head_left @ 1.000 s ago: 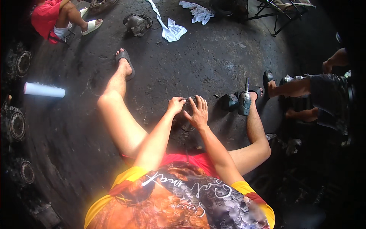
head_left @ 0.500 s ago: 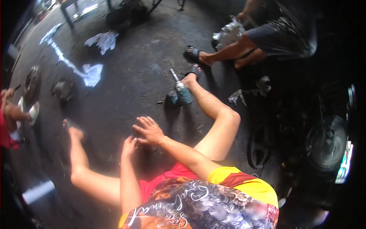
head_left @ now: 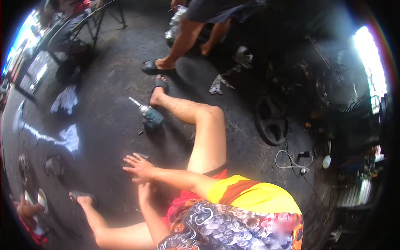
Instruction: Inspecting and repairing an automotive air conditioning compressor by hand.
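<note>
I see the dark concrete floor [head_left: 112, 104] filling most of my view, and my own legs spread across it. My right leg [head_left: 200, 121] is bent at the knee, and its foot in a dark sandal [head_left: 159, 84] points toward another person's legs [head_left: 187, 37], which are cut off above the thigh by the top edge. My left foot [head_left: 82, 198] sits low at the left in a second sandal. A black wheel [head_left: 271, 118] stands beside my right knee, half lost in shadow, and a round fan [head_left: 339, 89] behind it is hard to make out against the glare. The whole right side is too dark for me to sort its clutter.

I count two white rags [head_left: 66, 100] on the floor to my left, and one crumpled scrap [head_left: 218, 83] near the other person's feet. One white cable [head_left: 291, 160] coils at the right.

One power drill [head_left: 150, 116] lies on its side just beside my right calf, teal body, silver chuck and bit pointing up-left, apart from both hands.

My right hand [head_left: 139, 168] is flat over the floor between my legs, fingers spread, gripping nothing. My left hand [head_left: 145, 192] sits just under it, mostly hidden by that wrist; I cannot tell whether it is spread or curled.
</note>
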`<state>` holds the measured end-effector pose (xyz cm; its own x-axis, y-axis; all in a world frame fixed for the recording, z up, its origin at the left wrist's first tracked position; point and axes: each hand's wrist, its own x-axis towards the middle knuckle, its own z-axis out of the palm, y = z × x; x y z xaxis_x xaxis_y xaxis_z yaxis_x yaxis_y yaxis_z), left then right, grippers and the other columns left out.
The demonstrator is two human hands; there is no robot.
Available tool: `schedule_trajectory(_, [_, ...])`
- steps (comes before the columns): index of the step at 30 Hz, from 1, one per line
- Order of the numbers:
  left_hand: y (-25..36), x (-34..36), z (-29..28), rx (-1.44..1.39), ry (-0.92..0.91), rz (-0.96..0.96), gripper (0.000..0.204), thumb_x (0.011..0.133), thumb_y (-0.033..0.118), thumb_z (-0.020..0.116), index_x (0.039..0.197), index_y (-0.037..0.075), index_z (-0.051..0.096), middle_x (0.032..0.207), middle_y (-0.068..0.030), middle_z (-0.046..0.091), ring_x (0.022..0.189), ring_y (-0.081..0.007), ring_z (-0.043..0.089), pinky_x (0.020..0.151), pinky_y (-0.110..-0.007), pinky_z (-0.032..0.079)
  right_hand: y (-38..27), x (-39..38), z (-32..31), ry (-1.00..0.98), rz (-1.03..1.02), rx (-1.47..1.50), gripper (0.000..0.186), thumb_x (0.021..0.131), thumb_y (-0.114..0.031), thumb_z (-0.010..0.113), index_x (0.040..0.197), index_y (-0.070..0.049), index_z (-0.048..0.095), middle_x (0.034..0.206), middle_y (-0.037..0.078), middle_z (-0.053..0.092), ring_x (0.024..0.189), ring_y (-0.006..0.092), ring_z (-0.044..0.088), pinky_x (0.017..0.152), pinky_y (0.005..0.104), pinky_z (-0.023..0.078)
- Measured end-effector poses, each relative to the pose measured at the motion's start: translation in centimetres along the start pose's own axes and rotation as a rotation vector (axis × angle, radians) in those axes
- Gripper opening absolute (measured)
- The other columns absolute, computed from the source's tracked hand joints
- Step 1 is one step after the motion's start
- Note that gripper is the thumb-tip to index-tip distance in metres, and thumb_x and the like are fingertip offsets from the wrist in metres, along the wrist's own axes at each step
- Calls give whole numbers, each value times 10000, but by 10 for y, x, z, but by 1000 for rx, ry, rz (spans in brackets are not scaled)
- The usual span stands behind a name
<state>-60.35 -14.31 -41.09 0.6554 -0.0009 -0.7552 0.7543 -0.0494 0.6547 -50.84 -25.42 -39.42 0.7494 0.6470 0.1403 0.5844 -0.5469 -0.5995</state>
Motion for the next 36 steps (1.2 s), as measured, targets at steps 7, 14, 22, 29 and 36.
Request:
schedule_trajectory(7, [-17,48,-97,-185,476,177,287,899,271,518,1061,48,598,877,-44,629,799,-142,585,686,-262,451,-5,4,-8,1,-41,16,695,756,-481,609,1338,-143,436,1458,184,248,1378,335,170,1116,514,104])
schedule_trajectory(14, [-15,47,-74,-130,408,187,305,901,235,564,1083,-3,625,971,-52,650,873,-141,578,799,-313,450,-6,8,6,88,-27,-150,470,886,-370,499,1304,-156,470,1416,158,340,1338,313,279,1083,512,199])
schedule_trajectory(22, [-14,39,-61,274,604,350,346,921,262,509,1082,-33,595,1054,-169,636,990,-267,598,873,-347,442,-5,18,8,30,-72,-181,434,899,-355,478,1297,-180,483,1405,148,357,1325,304,299,1077,526,207])
schedule_trajectory(29, [-38,38,-15,348,553,309,421,951,312,414,1163,-30,538,956,-205,615,871,-335,588,802,-408,458,10,17,2,-16,1,-263,431,914,-359,441,1315,-202,467,1421,145,338,1339,310,267,1087,525,181])
schedule_trajectory(36, [-30,25,19,-556,268,-18,504,959,301,452,1375,76,278,632,35,418,474,-57,350,423,-217,301,12,23,11,10,53,-263,428,910,-349,460,1313,-205,466,1425,135,336,1343,303,266,1085,528,177])
